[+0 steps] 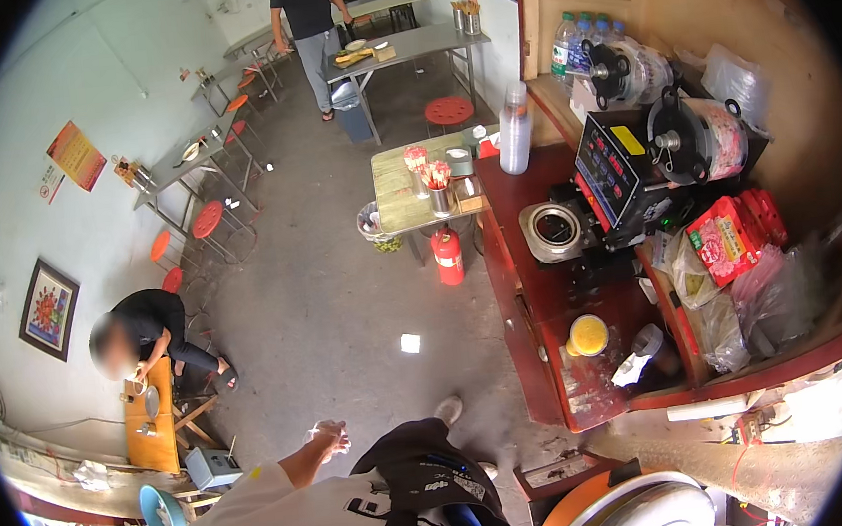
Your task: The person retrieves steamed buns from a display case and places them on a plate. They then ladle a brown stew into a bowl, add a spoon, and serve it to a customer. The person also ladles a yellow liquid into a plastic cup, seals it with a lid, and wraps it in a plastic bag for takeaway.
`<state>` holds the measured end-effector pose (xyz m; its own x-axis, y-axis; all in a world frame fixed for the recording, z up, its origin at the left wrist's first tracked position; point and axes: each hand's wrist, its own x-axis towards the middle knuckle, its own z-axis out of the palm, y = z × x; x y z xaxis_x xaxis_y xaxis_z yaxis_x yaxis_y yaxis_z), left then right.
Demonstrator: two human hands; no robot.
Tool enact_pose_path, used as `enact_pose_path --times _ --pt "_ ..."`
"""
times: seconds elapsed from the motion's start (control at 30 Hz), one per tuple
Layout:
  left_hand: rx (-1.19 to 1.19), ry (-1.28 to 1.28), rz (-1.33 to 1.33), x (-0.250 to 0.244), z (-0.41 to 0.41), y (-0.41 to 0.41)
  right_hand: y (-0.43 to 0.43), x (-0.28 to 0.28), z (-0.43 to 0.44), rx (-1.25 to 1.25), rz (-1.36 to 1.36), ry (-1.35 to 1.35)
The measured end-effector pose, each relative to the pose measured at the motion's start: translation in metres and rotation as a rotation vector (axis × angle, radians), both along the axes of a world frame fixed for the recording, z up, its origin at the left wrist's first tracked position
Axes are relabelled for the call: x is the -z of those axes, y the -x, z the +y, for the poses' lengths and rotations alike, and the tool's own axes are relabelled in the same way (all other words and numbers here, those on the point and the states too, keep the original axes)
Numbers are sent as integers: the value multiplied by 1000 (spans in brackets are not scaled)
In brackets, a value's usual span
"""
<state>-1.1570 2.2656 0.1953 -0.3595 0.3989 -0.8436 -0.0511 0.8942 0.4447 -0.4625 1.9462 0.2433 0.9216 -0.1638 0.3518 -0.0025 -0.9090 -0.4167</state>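
My left hand (331, 438) hangs over the grey floor (308, 348), in front of my white shirt and dark apron (415, 451). Thin clear plastic, probably a disposable glove, covers it; the fingers look partly curled, and whether they hold anything is unclear. Out of view is my right hand. On my right, a dark red counter (504, 271) bears a cup of yellow drink (589, 335), a clear plastic cup (649, 341) lying tilted beside a crumpled white tissue (630, 370), a cup-sealing machine (608, 171) and a tall stack of plastic cups (514, 131).
A fire extinguisher (448, 257) stands below a small table (399, 190) holding chopsticks. One person (148, 324) bends over a wooden table (152, 437) at left; another person (305, 10) stands at the back. Near my right side is a large lidded pot (638, 514). Stools (449, 111) line the room.
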Motion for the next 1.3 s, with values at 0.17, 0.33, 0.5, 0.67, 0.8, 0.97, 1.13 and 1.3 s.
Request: enact_pose_path --times 0.17,0.33,0.5,0.67,0.8,0.97,1.13,1.3 --pt "-14 -31 -77 69 42 44 12 1 3 21 -36 -47" --pt "245 -88 -34 39 123 2 55 -13 39 73 -126 -279" --pt "383 -41 -62 20 186 13 147 -4 119 4 61 -754" --pt "432 -33 -165 19 227 60 247 40 212 -173 737 -728" --pt "245 -67 -235 26 241 83 287 89 248 -621 759 -26" --pt "-178 -25 -253 81 223 96 306 94 294 -843 1093 104" --pt "-233 84 -259 89 184 92 293 115 354 -943 1353 146" --pt "-163 87 -55 68 186 88 271 122 434 -1105 1554 -118"
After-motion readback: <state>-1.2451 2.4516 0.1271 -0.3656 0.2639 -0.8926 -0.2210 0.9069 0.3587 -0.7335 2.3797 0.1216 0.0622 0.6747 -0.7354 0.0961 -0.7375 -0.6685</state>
